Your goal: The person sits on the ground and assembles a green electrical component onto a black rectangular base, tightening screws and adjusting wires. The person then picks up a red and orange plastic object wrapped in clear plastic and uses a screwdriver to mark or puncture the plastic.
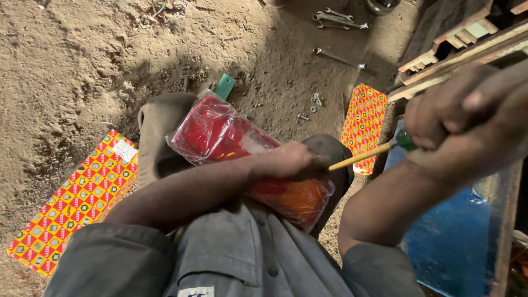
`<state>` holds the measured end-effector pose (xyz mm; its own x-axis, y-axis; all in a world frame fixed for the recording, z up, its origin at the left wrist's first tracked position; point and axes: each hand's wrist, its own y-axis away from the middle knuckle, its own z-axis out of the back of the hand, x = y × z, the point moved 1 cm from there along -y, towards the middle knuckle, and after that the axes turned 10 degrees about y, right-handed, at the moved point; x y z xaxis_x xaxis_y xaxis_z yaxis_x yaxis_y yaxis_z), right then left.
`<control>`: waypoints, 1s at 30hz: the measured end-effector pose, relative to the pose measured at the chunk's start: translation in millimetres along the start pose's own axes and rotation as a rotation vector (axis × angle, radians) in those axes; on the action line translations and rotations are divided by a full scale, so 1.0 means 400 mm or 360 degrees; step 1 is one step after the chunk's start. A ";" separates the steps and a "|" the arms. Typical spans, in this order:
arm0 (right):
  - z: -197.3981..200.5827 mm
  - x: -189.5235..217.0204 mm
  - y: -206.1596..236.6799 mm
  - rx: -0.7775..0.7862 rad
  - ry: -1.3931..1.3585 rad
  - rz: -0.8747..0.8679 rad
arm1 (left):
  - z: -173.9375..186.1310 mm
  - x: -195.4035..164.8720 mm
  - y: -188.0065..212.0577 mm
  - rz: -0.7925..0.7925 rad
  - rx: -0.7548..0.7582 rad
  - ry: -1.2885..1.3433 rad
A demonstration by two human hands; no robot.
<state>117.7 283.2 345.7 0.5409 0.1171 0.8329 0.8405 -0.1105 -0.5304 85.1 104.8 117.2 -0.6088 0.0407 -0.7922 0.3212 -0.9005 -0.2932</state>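
1. Tail-lamp lens [242, 159], red at its upper-left end and orange at its lower-right end, lies wrapped in clear plastic film across the person's lap in the middle of the frame; its middle part is hidden under the left hand.
2. Left hand [289, 160] lies on top of the wrapped lens, fingers curled over it and pressing it down; the fingertips are out of sight on the far side, so how tightly they clasp cannot be told.
3. Right hand [467, 124], large and blurred at the right edge of the frame, is closed in a fist around the green handle of a screwdriver [374, 152]; most of the handle is buried in the fist.
4. The screwdriver's pale shaft slants down to the left, and its tip ends right at the left hand, where contact with the lens is hard to make out.
5. A patterned red-and-yellow box [69, 203] lies on the sandy ground at lower left, partly cut off by the grey sleeve; a second box [364, 124] stands right of centre.
6. Spanners [338, 19] and small loose bolts [313, 104] lie on the ground at the top of the frame.
7. A blue panel [456, 236] fills the lower right, half hidden by the right forearm.
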 end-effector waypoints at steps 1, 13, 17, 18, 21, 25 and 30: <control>-0.018 -0.010 0.017 -0.0151 0.0172 0.0084 | 0.000 0.003 -0.002 0.0016 -0.0009 0.0040; 0.037 -0.034 -0.037 0.0279 -0.0349 0.0040 | 0.033 -0.046 -0.012 0.0058 0.0016 0.0165; 0.003 -0.036 -0.040 0.0238 -0.0280 0.0073 | 0.031 -0.028 -0.010 0.0028 -0.0007 0.0166; -0.010 -0.034 -0.035 0.0129 -0.0113 0.0082 | 0.028 -0.023 -0.010 0.0018 -0.0007 0.0173; -0.044 -0.038 -0.019 -0.0138 0.0421 0.0129 | 0.020 -0.010 -0.011 -0.0025 -0.0038 0.0189; -0.041 -0.039 -0.008 -0.0206 0.0455 0.0118 | 0.014 -0.007 -0.010 0.0054 -0.0023 0.0145; -0.001 -0.048 -0.057 0.0467 -0.0617 0.0036 | 0.013 -0.018 -0.011 0.0022 -0.0073 0.0061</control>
<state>88.1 283.0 341.8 0.4833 0.4831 0.7301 0.7714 0.1593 -0.6161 84.2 106.2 127.0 -0.5763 0.0458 -0.8160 0.3629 -0.8803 -0.3057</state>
